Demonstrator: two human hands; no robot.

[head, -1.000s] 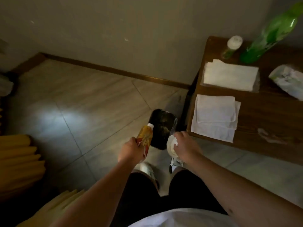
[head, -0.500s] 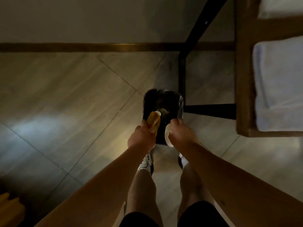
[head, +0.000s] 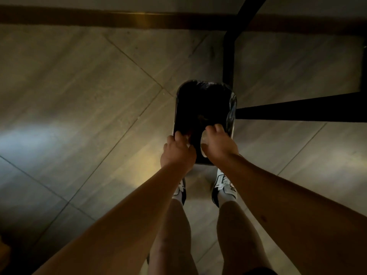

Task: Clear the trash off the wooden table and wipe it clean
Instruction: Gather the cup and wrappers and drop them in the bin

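A small bin lined with a black bag stands on the floor by the table's black leg. Both hands hang over its near rim. My left hand is curled at the bin's left edge; the orange bottle it carried is out of sight, with only a small pale bit showing by the thumb. My right hand holds a white piece of trash over the bin's opening. The inside of the bin is too dark to see into.
Black metal table legs and a crossbar run right of the bin. A wooden skirting board lines the wall beyond. My two feet in white shoes stand just short of the bin on the tiled floor.
I have bent lower over the bin, so the tabletop has left the view. Both hands moved forward over the bin's rim. The orange bottle is no longer visible in my left hand.
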